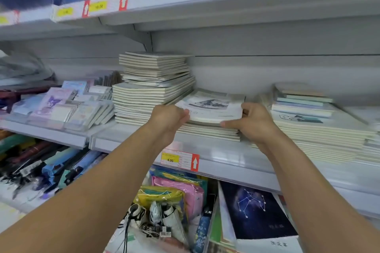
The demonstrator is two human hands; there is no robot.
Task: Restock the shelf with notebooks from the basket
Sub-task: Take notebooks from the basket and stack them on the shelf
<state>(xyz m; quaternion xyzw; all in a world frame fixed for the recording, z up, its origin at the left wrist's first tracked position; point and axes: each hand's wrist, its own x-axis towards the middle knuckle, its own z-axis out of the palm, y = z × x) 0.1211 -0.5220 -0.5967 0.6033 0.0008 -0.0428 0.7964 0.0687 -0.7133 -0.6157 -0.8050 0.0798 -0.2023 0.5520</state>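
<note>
A small batch of pale notebooks [211,107] with a dark sketch on the cover lies on top of a low stack [207,131] in the middle of the white shelf [226,156]. My left hand [170,117] grips the batch's left edge. My right hand [250,121] grips its right edge, thumb along the front. A tall stack of notebooks [154,88] stands just to the left, and a wide lower stack [314,127] lies to the right. No basket is in view.
Clear bins of small character notepads [61,104] fill the shelf's left part. An upper shelf [185,4] hangs overhead. A price label [180,159] marks the shelf front. Below are pouches [176,193], a constellation notebook [257,211] and pens [41,166].
</note>
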